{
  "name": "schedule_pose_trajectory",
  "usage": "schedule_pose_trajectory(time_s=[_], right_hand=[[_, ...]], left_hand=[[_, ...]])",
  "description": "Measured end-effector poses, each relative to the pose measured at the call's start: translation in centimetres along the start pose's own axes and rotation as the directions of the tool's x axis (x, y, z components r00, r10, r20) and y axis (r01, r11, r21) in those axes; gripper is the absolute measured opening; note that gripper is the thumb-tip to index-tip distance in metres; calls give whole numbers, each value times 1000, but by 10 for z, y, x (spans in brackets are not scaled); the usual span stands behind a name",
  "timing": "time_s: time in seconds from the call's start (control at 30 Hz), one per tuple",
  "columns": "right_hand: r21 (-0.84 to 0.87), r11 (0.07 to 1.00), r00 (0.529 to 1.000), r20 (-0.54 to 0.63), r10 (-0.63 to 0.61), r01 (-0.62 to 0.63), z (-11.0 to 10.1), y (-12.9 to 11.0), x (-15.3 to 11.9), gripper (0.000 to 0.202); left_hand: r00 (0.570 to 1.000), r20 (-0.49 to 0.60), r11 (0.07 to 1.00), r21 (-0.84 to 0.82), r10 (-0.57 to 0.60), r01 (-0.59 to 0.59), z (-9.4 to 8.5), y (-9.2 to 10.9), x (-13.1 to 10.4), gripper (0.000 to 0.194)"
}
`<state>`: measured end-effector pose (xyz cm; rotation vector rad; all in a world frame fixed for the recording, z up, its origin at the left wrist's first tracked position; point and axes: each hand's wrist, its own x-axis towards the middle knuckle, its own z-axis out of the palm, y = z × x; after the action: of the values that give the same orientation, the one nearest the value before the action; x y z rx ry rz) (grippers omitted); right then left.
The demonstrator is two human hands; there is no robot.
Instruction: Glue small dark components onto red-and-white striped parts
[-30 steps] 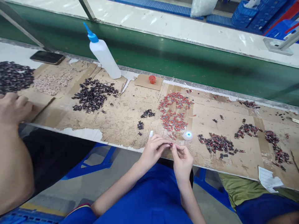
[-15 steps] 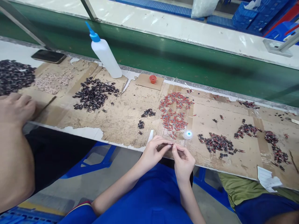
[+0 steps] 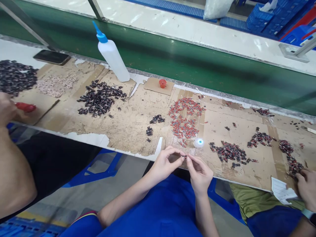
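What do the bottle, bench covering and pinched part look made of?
Bottle: likely plastic, whitish, softly matte, with a moulded-looking blue nozzle. Bench covering: seemingly cardboard, dull brown, torn edges, taped seams. Pinched part: too small to tell; looks dark.

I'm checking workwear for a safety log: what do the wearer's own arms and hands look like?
The left hand and right hand are ungloved, with no watch or bracelet visible on either wrist. The left sleeve is short and blue, its cuff edged in red and yellow. The right sleeve is out of view.
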<state>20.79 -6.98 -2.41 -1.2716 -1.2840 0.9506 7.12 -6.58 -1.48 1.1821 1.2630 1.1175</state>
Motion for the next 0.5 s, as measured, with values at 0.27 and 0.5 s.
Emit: schedule_pose_trajectory(time_s=[0.27, 0.5], right_hand=[[-303, 953, 878, -447, -170, 30, -41, -1, 24, 17], [-550, 809, 917, -180, -355, 206, -48, 2, 45, 26]], left_hand=[[954, -45, 819, 526, 295, -228, -34, 2, 4, 18], [915, -63, 563, 805, 399, -190, -110, -31, 3, 25]])
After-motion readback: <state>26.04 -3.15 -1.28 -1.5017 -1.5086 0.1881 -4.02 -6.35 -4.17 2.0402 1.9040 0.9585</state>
